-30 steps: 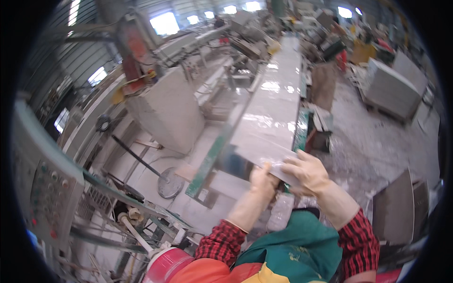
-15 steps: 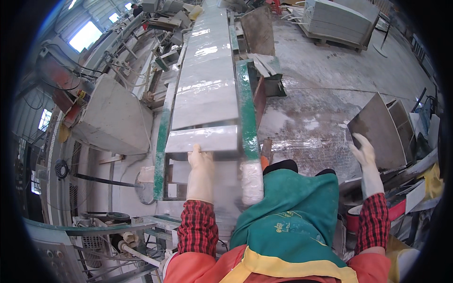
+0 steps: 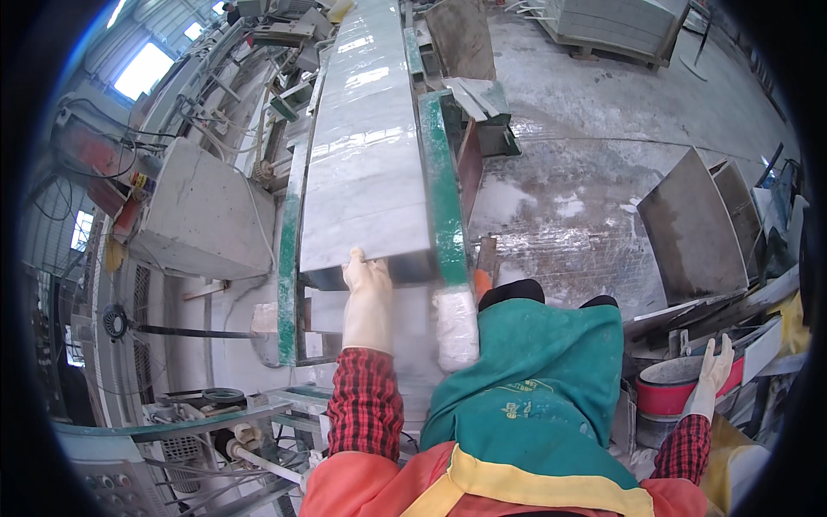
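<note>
Between two green rails (image 3: 444,189), a pale, grey-veined slab (image 3: 366,202) is laid with its broad face up and its near edge toward the body. Below that edge a dark band (image 3: 412,268) is seen. The near edge is met by the gloved left hand (image 3: 367,280): a digit is laid over the top, but whether the other fingers are closed underneath cannot be told. The gloved right hand (image 3: 714,370) is held well apart, with its fingers spread and nothing seen in them, beside a red bucket (image 3: 656,399); whether the bucket is touched cannot be made out.

As far as can be judged, the handling is only partly done. Contact with the slab is made by one hand, but the slab is not yet lifted clear of the rails. Farther off, the pale surface is made glossy by reflections, so how many more pieces are left cannot be counted. Nor can it be told whether the brown panels (image 3: 693,228) leaned at the right are finished work.
</note>
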Demonstrator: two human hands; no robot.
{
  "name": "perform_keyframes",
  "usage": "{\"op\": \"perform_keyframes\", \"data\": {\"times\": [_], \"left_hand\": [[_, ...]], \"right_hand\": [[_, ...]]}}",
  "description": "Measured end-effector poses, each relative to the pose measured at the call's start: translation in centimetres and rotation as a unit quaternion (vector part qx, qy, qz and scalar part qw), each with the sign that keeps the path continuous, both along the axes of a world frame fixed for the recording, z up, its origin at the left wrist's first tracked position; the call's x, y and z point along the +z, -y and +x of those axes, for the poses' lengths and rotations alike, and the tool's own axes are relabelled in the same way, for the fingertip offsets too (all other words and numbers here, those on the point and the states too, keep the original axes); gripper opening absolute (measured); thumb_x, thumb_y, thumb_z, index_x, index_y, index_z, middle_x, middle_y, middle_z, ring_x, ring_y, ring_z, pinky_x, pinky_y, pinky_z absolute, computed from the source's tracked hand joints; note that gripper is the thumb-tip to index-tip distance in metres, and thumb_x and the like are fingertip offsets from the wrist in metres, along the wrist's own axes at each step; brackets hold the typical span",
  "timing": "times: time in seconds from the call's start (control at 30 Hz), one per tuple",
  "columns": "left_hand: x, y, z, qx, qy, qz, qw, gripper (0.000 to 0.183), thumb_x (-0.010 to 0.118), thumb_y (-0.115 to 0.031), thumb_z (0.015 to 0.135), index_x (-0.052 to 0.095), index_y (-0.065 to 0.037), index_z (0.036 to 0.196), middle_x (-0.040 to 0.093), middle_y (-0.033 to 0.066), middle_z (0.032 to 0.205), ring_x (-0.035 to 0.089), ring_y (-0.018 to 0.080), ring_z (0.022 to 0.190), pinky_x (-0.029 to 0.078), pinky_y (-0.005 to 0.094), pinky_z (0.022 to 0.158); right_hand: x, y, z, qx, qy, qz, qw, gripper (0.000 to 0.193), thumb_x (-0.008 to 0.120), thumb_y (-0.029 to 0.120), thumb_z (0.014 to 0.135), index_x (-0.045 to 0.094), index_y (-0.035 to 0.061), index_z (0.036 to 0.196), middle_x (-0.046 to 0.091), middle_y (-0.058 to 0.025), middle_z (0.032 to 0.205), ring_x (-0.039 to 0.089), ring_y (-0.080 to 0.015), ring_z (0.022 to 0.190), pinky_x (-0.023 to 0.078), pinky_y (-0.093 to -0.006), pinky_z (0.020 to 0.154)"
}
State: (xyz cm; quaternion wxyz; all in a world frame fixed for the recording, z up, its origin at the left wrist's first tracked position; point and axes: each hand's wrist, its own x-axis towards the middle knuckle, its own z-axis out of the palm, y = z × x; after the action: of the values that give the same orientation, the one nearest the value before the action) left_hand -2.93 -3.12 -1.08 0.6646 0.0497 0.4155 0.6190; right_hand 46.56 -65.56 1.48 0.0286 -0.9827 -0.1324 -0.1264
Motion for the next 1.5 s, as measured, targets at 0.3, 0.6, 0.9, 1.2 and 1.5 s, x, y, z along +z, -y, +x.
{"op": "perform_keyframes", "data": {"times": [0.3,0.6,0.9,1.2,1.5], "left_hand": [[-0.6,0.0,0.2,-0.009,-0.027,0.012,1.000,0.028,0.047,-0.007,0.097,0.040,-0.009,0.125,0.051,0.0117,0.121,0.057,0.0276,0.106,0.056,0.0490,0.087],[-0.1,-0.1,1.0,-0.009,-0.050,0.003,0.999,0.025,0.044,-0.008,0.099,0.040,-0.003,0.123,0.052,0.0138,0.119,0.058,0.0291,0.107,0.056,0.0496,0.090],[1.6,1.4,-3.4,-0.257,-0.297,-0.026,0.919,0.046,0.063,-0.025,0.093,0.043,0.005,0.121,0.058,0.0179,0.111,0.063,0.0265,0.096,0.056,0.0372,0.086],[4.7,2.9,-4.0,-0.193,-0.905,0.236,0.296,0.055,0.063,-0.012,0.084,0.045,-0.012,0.136,0.051,0.0132,0.136,0.048,0.0286,0.126,0.039,0.0377,0.104],[5.3,-3.2,2.2,-0.375,-0.896,0.158,0.176,0.073,0.054,-0.011,0.091,0.019,-0.025,0.153,0.019,0.0007,0.160,0.021,0.0263,0.146,0.023,0.0397,0.117]], "right_hand": [[1.9,-2.8,-2.5,-0.035,-0.038,-0.001,0.999,0.047,0.056,0.033,0.093,0.054,0.0068,0.132,0.057,-0.0165,0.129,0.050,-0.0345,0.121,0.038,-0.0404,0.105],[1.7,-3.5,-3.5,-0.034,-0.031,-0.030,0.998,0.045,0.060,0.030,0.091,0.056,0.0081,0.130,0.058,-0.0138,0.130,0.052,-0.0327,0.120,0.039,-0.0393,0.104],[2.3,-4.7,-5.1,-0.062,-0.040,-0.034,0.997,0.045,0.061,0.032,0.090,0.056,0.0144,0.131,0.056,-0.0089,0.134,0.049,-0.0318,0.125,0.037,-0.0394,0.107],[2.0,-5.0,-5.7,-0.037,-0.031,-0.038,0.998,0.048,0.062,0.033,0.088,0.056,0.0152,0.132,0.058,-0.0108,0.130,0.053,-0.0318,0.118,0.041,-0.0404,0.101],[1.5,-2.0,-3.4,-0.021,0.046,-0.017,0.999,0.046,0.061,0.032,0.090,0.056,0.0099,0.131,0.056,-0.0173,0.131,0.049,-0.0353,0.123,0.037,-0.0423,0.105]]}}
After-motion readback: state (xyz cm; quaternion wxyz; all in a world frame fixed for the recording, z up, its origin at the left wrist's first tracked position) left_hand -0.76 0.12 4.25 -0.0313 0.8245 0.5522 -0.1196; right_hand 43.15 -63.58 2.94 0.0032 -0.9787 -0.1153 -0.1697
